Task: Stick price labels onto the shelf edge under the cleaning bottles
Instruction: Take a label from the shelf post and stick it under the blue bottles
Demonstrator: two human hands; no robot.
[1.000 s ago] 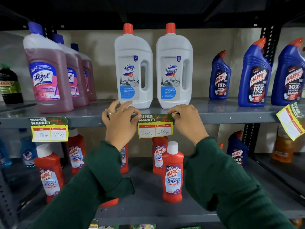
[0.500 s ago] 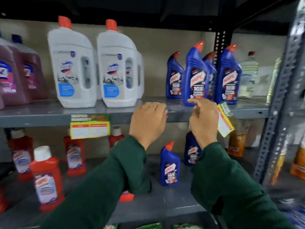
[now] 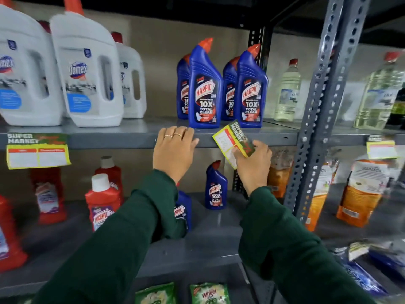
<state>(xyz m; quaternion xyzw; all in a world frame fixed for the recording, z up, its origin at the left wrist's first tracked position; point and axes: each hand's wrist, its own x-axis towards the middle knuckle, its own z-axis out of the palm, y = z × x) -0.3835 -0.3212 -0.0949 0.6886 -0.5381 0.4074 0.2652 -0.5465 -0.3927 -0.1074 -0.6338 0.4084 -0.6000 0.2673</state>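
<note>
My right hand point(image 3: 252, 163) grips a yellow and green price label point(image 3: 232, 141), tilted, against the grey shelf edge point(image 3: 122, 140) just below the blue Harpic bottles point(image 3: 205, 88). My left hand point(image 3: 174, 150) rests with its fingers curled over the shelf edge, left of that label, holding nothing. Another price label point(image 3: 37, 151) is stuck on the edge under the white Domex bottles point(image 3: 85, 71). Both arms wear dark green sleeves.
A perforated grey upright post point(image 3: 317, 110) stands right of my hands. Beyond it are clear liquid bottles point(image 3: 287, 91), orange pouches point(image 3: 359, 194) and a third label point(image 3: 381, 148). Red Harpic bottles point(image 3: 103, 200) and a small blue one point(image 3: 215, 187) stand on the lower shelf.
The view has swung right from the Domex label to the blue Harpic bottles. My right hand has taken hold of the tilted label; my left hand moved along the edge beside it.
</note>
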